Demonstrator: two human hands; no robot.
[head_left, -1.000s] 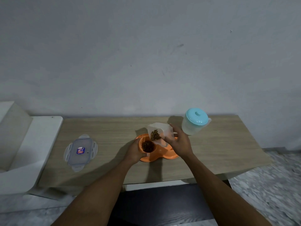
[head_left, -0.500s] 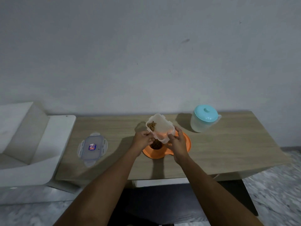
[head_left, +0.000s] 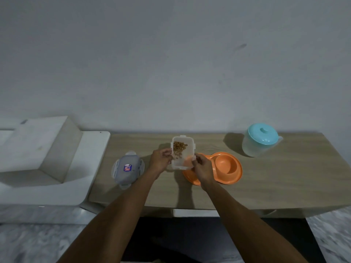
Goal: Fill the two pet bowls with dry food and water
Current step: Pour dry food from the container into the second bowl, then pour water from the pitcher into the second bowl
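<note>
Progress stands at the dry-food step. Left hand [head_left: 160, 162] and right hand [head_left: 203, 168] pinch the food container [head_left: 182, 154] by its side walls, above the left end of the orange double bowl [head_left: 238, 175]. Its right well [head_left: 227, 164] shows empty; the left well is hidden. The water pitcher [head_left: 262, 139] stands untouched, well apart, so the water step likely remains.
</note>
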